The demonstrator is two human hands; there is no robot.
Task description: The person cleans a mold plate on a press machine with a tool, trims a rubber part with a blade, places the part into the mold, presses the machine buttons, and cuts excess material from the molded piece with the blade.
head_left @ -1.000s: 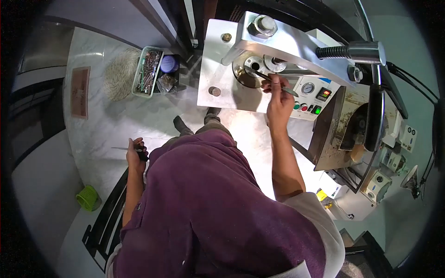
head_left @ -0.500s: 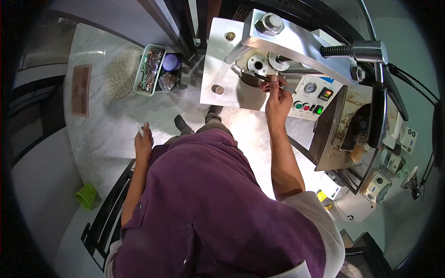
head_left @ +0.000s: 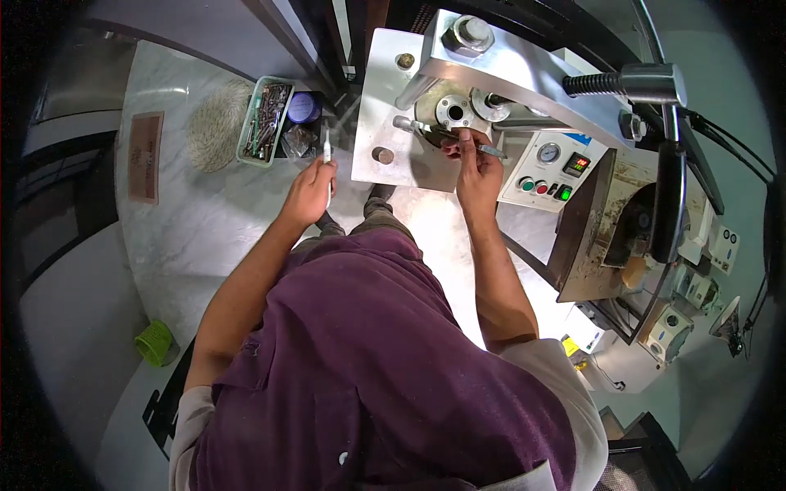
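Observation:
My left hand [head_left: 309,195] is closed around a slim white pen-like tool [head_left: 327,148], its thin tip pointing up and away from me, beside the machine's left edge. My right hand [head_left: 477,175] pinches a slender metallic tool [head_left: 491,151] over the front of the white machine top [head_left: 372,98]. That tool's dark end points left, close to a short silvery fitting [head_left: 403,122]. Just behind my right fingertips sits a round metal flange [head_left: 454,112] with a dark hole in its middle. My fingers hide part of the metallic tool.
A thick metal clamp bar [head_left: 524,69] with a black-handled lever [head_left: 667,204] spans the machine. Its control panel [head_left: 550,176] carries a gauge, buttons and a lit display. On the left, a tray of small tools [head_left: 267,123] stands beside a purple-lidded tub [head_left: 303,107].
My left hand has swung up and right from beside my hip, bringing the white tool near the machine. My right hand has shifted slightly left, still pinching the metallic tool.

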